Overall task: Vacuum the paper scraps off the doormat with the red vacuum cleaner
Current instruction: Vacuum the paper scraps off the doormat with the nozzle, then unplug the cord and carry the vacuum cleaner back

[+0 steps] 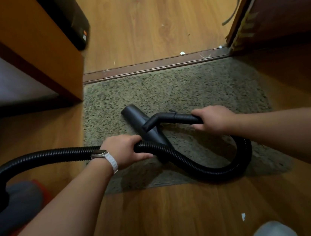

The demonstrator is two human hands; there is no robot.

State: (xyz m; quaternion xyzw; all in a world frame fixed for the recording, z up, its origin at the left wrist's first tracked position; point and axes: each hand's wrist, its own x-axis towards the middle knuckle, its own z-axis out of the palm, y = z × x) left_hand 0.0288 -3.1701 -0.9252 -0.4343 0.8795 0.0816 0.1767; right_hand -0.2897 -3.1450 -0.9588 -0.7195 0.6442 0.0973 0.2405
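Your left hand (124, 151) grips the ribbed black hose (196, 164) over the left edge of the doormat (186, 86). Your right hand (213, 119), well apart, is curled round the handle tube (178, 117), whose nozzle (136, 116) lies on the mat. The red vacuum cleaner (23, 200) sits at lower left. One paper scrap (243, 216) lies on the wooden floor (173, 214).

The wooden floor (163, 215) carries a green doormat (186, 86) at centre, the red vacuum cleaner (21, 199) at eight o'clock and a paper scrap (243, 216) at five.
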